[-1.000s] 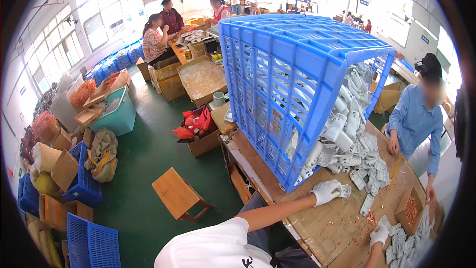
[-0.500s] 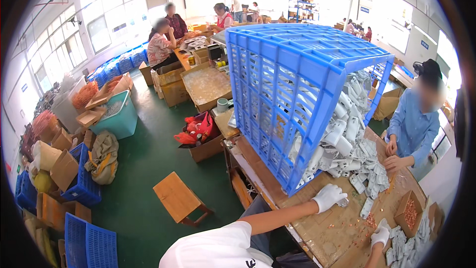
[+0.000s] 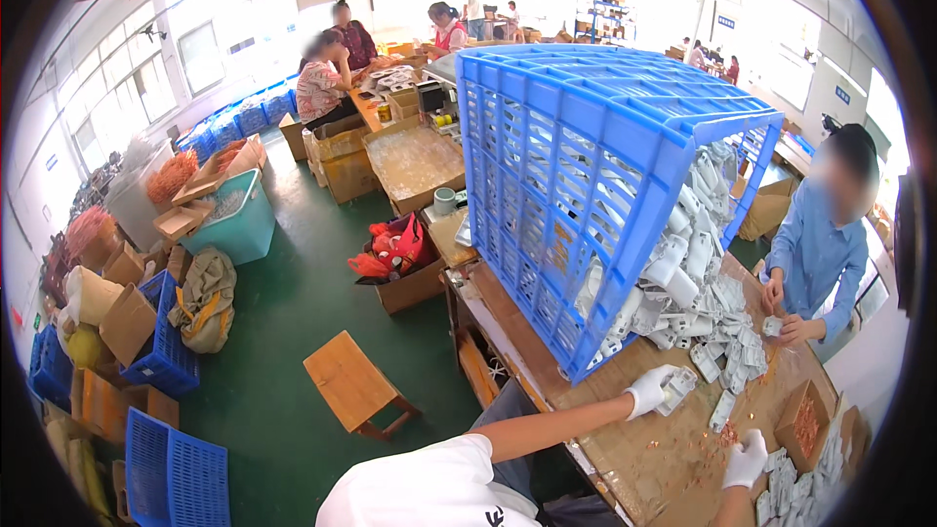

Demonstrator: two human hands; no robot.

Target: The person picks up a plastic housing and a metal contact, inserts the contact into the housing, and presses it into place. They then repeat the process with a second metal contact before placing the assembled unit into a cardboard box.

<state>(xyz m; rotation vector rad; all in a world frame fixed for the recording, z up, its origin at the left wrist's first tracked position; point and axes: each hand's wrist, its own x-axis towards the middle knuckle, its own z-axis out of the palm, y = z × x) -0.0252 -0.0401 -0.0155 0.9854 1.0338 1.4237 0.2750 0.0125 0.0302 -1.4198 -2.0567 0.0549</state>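
My left hand [image 3: 646, 391], in a white glove, grips a pale grey plastic housing [image 3: 678, 389] over the cardboard-covered bench [image 3: 625, 444]. My right hand [image 3: 746, 461], gloved too, has its fingers drawn together beside a small scatter of copper-coloured parts [image 3: 728, 434]; anything between them is too small to make out. A large blue plastic crate [image 3: 556, 151] lies tipped on its side, and a heap of the same grey housings [image 3: 683, 283] spills from its mouth. One loose housing [image 3: 722, 411] lies between my two hands.
A small cardboard box [image 3: 804, 426] of copper-coloured parts stands right of my right hand, with more housings [image 3: 795, 488] nearer me. Across the bench a co-worker [image 3: 820, 254] handles a housing. A wooden stool [image 3: 351, 381] stands on the green floor at left.
My left hand has turned the housing, so more of it shows. My right hand has moved slightly up and left from the box side. The co-worker now holds up a housing.
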